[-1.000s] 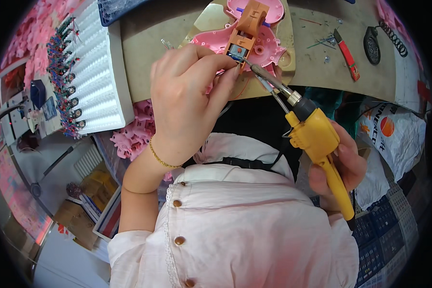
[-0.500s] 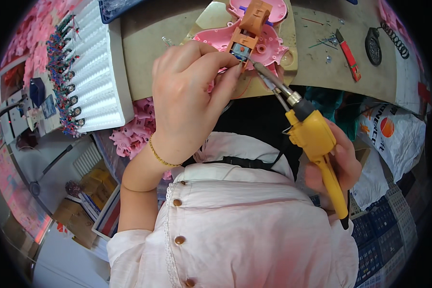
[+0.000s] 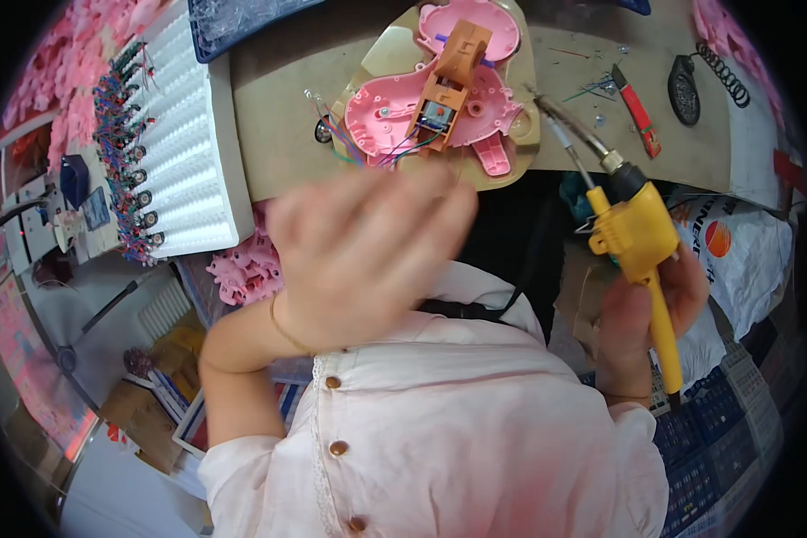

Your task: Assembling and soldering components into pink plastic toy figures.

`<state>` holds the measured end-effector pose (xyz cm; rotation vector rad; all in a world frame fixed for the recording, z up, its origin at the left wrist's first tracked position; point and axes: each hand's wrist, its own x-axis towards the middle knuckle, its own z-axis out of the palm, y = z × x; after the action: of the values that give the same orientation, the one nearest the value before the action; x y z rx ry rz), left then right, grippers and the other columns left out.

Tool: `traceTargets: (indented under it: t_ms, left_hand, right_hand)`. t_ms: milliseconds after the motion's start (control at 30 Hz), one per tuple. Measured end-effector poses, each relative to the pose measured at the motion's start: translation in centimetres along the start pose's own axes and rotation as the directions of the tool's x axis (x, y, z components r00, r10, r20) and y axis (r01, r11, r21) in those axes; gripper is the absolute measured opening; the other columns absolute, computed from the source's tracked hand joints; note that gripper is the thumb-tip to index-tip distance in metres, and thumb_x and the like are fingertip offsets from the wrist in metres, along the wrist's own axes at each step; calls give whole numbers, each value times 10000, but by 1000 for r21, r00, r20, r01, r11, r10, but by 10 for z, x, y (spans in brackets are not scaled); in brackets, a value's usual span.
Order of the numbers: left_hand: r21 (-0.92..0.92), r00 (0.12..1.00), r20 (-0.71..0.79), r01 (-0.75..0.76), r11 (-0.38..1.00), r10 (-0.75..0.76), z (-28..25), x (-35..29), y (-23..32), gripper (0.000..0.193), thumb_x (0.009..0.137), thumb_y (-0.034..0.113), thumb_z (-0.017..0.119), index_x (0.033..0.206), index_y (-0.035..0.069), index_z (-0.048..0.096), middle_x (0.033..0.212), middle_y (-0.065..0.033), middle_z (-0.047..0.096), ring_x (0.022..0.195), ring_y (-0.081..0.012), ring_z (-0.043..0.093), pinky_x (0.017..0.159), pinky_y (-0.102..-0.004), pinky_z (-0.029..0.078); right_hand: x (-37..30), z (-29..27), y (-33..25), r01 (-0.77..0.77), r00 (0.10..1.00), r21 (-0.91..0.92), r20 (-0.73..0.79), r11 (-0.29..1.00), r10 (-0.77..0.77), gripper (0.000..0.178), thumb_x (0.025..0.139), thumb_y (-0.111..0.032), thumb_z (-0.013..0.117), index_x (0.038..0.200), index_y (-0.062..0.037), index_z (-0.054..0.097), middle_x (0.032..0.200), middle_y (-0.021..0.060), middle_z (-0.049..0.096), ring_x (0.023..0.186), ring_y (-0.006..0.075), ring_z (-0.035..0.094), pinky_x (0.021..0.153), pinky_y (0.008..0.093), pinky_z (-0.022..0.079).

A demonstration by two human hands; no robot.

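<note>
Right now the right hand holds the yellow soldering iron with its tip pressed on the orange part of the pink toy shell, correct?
Not quite. In the head view the right hand does hold the yellow soldering iron, but its tip is off to the right of the pink toy shell, clear of the orange part.

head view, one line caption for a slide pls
Right hand grips a yellow soldering gun beside a pink plastic shell with an orange motor block; blurred left hand hovers empty.
</note>
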<state>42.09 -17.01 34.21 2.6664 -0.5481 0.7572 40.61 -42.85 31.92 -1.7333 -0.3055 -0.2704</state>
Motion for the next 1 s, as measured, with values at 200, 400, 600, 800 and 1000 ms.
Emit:
traceTargets:
  t_ms: [200, 400, 600, 800, 1000]
  left_hand:
    - [216, 808, 462, -502, 837, 365, 3, 7, 9, 284, 679, 171, 548, 898, 9, 628, 834, -66, 588, 828, -167, 516, 752, -257, 379]
    - [-11, 825, 531, -222, 975, 194, -38, 49, 10, 261, 686, 112, 575, 940, 62, 609, 841, -14, 575, 766, -161, 551, 630, -297, 396]
    - [-46, 930, 323, -166, 985, 172, 11, 86, -8, 108, 728, 66, 626, 833, 47, 609, 921, -98, 609, 720, -241, 593, 669, -333, 452]
    - [-399, 882, 427, 384, 833, -202, 21, 61, -50, 146, 771, 78, 634, 889, -6, 615, 1001, -103, 603, 814, -302, 608, 688, -330, 496]
    - [-292, 902, 280, 407, 866, -329, 17, 30, -41, 74, 790, 62, 640, 839, 17, 607, 856, -93, 580, 671, -228, 562, 587, -296, 463]
  right_hand:
    - [18, -6, 9, -43, 988, 90, -142, 995, 55, 510, 847, -219, 592, 1243, 29, 388, 1161, 212, 522, 1052, 316, 555, 848, 418, 503]
    - [14, -31, 17, 45, 939, 23, -341, 999, -34, 455, 855, -158, 537, 1237, 40, 389, 1167, 213, 508, 1029, 307, 565, 803, 388, 530]
    - [33, -35, 19, -25, 909, 172, -405, 985, 93, 410, 874, -131, 490, 1229, 48, 391, 1144, 218, 512, 989, 286, 587, 777, 343, 534]
    - [36, -14, 15, 16, 910, 262, -404, 965, 94, 423, 864, -146, 509, 1223, 42, 391, 1139, 219, 516, 967, 288, 596, 760, 350, 534]
    - [46, 15, 17, -93, 961, 294, -224, 951, 163, 470, 843, -172, 538, 1232, 36, 377, 1149, 228, 523, 981, 288, 589, 746, 357, 534]
